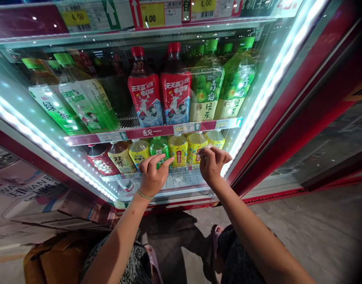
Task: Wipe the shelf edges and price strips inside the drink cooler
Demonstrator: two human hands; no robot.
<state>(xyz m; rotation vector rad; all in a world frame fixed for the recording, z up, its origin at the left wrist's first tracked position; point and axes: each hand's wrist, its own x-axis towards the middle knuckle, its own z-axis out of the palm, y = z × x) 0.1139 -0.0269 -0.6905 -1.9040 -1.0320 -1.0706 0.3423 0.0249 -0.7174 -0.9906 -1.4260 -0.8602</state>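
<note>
My left hand (154,173) is raised before the lower bottles, with loosely bent fingers apart from the thumb and nothing visible in it. It overlaps the view of a green bottle (158,146). To its right, my right hand (212,163) has its fingers drawn together at a small pale thing too unclear to name. Behind that hand stands a yellow-labelled bottle (195,148). Above, on the middle shelf, are two red-labelled bottles (143,94), green plum tea bottles (206,92) and green tea bottles (55,104), all upright.
A red shelf strip (157,131) with price tags runs across the cooler. Bright light strips line both sides, and a red frame (287,130) stands at right. A brown bag (56,258) lies at lower left. Two feet in pink sandals (153,258) are on the grey floor (316,232).
</note>
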